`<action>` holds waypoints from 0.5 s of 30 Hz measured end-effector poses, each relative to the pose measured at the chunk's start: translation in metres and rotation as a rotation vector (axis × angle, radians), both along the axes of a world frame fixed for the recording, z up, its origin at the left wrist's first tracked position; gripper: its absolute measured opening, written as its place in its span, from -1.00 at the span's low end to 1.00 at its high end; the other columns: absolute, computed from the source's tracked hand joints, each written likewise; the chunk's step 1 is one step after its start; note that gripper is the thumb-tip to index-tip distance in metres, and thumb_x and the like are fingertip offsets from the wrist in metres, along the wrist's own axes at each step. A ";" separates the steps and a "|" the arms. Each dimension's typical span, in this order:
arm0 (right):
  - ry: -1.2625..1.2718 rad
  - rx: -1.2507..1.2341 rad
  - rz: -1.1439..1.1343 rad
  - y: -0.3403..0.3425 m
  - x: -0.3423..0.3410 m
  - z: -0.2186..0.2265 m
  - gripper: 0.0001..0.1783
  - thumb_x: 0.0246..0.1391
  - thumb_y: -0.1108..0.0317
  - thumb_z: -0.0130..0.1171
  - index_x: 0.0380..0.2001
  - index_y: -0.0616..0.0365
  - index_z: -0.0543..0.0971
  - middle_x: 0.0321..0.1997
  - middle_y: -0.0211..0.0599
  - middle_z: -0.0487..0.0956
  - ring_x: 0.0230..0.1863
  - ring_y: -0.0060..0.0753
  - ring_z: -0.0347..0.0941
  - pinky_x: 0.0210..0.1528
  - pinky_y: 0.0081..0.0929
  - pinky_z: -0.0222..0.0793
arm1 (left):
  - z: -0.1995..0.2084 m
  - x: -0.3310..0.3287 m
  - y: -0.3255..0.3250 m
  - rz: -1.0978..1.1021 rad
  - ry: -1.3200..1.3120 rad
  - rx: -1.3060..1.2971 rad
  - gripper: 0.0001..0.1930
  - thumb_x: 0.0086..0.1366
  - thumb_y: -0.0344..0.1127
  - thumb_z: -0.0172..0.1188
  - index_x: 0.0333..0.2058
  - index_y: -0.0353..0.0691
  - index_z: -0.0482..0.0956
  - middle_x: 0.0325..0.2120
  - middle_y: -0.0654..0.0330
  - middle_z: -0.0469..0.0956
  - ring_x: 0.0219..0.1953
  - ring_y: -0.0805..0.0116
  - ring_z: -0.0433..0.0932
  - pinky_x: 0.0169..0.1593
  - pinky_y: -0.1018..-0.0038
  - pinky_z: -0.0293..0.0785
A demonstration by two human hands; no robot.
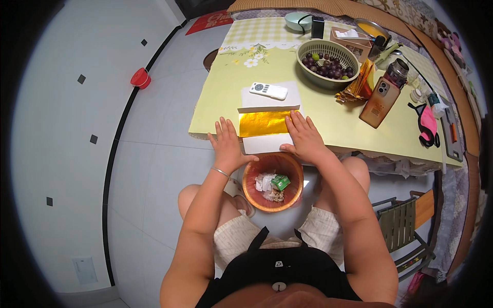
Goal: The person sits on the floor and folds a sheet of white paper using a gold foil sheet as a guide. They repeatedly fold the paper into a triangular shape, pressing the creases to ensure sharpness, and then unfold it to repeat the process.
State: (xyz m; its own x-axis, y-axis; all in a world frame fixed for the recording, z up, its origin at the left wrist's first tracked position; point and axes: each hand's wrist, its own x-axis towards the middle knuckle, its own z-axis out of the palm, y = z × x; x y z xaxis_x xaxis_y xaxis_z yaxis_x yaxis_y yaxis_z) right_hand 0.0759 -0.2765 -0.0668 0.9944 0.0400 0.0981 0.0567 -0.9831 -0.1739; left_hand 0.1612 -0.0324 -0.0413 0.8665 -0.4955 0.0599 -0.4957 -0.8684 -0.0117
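Observation:
A sheet of shiny gold foil paper (263,123) with white paper borders lies flat at the table's near edge. My right hand (304,134) rests on its right end, fingers stretched out over the gold and the white part. At the left end, my left hand (226,146) is spread, its fingers on the table beside the sheet and its thumb pointing toward the bin. Just beyond the gold strip, a white remote control (268,91) lies on white paper. Below the table edge, between my knees, stands a reddish waste bin (248,191) holding crumpled tissue and a green packet.
On the yellow-green table (218,102) stands a colander (304,72) of grapes. To its right are folded gold papers (354,92), a phone (380,102) leaning on a jar (396,73), and a pink-black cloth item (426,123). A folding chair (398,226) stands at lower right; a red bucket (140,78) sits by the wall.

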 end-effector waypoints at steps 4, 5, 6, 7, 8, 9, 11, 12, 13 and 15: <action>-0.078 0.013 -0.010 0.006 0.001 -0.003 -0.03 0.15 -0.23 0.07 0.38 0.29 0.14 0.51 0.04 0.03 0.54 -0.02 -0.12 0.51 -0.05 -0.21 | -0.009 -0.015 -0.009 -0.319 -0.102 -0.226 0.35 -0.09 0.46 0.30 0.39 -0.45 -0.12 0.43 -0.19 -0.14 0.48 -0.12 -0.21 0.40 -0.19 -0.24; -0.096 0.011 -0.015 0.006 0.002 -0.005 -0.05 0.16 -0.21 0.06 0.37 0.29 0.15 0.50 0.05 0.06 0.53 -0.02 -0.09 0.50 -0.04 -0.19 | -0.014 -0.016 -0.014 -0.378 -0.065 -0.202 0.28 -0.02 0.43 0.27 0.39 -0.43 -0.10 0.43 -0.17 -0.14 0.48 -0.11 -0.20 0.41 -0.16 -0.25; -0.114 0.008 -0.020 0.007 0.003 -0.006 -0.07 0.16 -0.20 0.06 0.36 0.30 0.17 0.49 0.06 0.08 0.52 -0.02 -0.07 0.50 -0.04 -0.18 | -0.019 -0.016 -0.019 -0.437 -0.027 -0.177 0.21 0.04 0.40 0.23 0.39 -0.40 -0.09 0.43 -0.16 -0.13 0.48 -0.10 -0.20 0.42 -0.13 -0.26; -0.132 0.007 -0.025 0.008 0.004 -0.007 -0.09 0.16 -0.18 0.06 0.35 0.30 0.19 0.48 0.06 0.11 0.51 -0.02 -0.04 0.49 -0.04 -0.16 | -0.023 -0.015 -0.022 -0.496 0.011 -0.153 0.15 0.11 0.37 0.19 0.40 -0.38 -0.07 0.44 -0.15 -0.13 0.49 -0.09 -0.20 0.43 -0.11 -0.27; -0.142 0.001 -0.026 0.007 0.005 -0.005 -0.12 0.16 -0.15 0.08 0.34 0.30 0.22 0.45 0.06 0.16 0.49 -0.04 0.00 0.49 -0.05 -0.14 | -0.020 -0.013 -0.025 -0.457 -0.028 -0.159 0.02 0.18 0.33 0.14 0.37 -0.33 0.07 0.42 -0.10 -0.02 0.47 -0.06 -0.09 0.43 -0.07 -0.21; -0.151 -0.004 -0.028 0.006 0.006 -0.003 -0.14 0.16 -0.13 0.09 0.32 0.30 0.24 0.43 0.05 0.20 0.48 -0.05 0.05 0.48 -0.06 -0.12 | -0.021 -0.006 -0.027 -0.415 -0.027 -0.187 -0.01 0.19 0.32 0.14 0.36 -0.33 0.10 0.41 -0.10 0.02 0.46 -0.04 -0.05 0.42 -0.07 -0.19; -0.170 0.002 -0.025 0.006 0.007 0.000 -0.19 0.14 -0.05 0.13 0.30 0.31 0.29 0.38 0.06 0.28 0.44 -0.07 0.13 0.47 -0.07 -0.07 | -0.025 0.017 -0.027 -0.331 -0.029 -0.241 -0.05 0.21 0.30 0.13 0.34 -0.34 0.15 0.39 -0.08 0.09 0.44 -0.02 0.02 0.42 -0.08 -0.17; -0.178 0.013 -0.020 0.006 0.007 0.001 -0.21 0.13 -0.01 0.14 0.28 0.32 0.30 0.35 0.06 0.32 0.42 -0.07 0.17 0.46 -0.08 -0.04 | -0.025 0.025 -0.027 -0.343 -0.085 -0.264 -0.10 0.23 0.27 0.12 0.31 -0.35 0.21 0.37 -0.05 0.16 0.43 0.01 0.08 0.41 -0.09 -0.14; -0.187 0.024 -0.015 0.006 0.007 0.002 -0.23 0.11 0.03 0.16 0.26 0.33 0.32 0.33 0.07 0.35 0.40 -0.07 0.20 0.45 -0.08 -0.02 | -0.027 0.029 -0.027 -0.319 -0.094 -0.224 -0.10 0.24 0.27 0.11 0.31 -0.35 0.21 0.37 -0.06 0.16 0.43 0.01 0.08 0.41 -0.09 -0.14; -0.234 0.021 0.012 0.006 0.007 0.005 -0.29 0.05 0.13 0.17 0.20 0.34 0.37 0.26 0.07 0.41 0.33 -0.06 0.28 0.42 -0.09 0.06 | -0.020 0.030 -0.032 -0.277 -0.108 -0.151 -0.11 0.25 0.27 0.10 0.32 -0.35 0.19 0.37 -0.07 0.15 0.43 0.02 0.07 0.41 -0.09 -0.14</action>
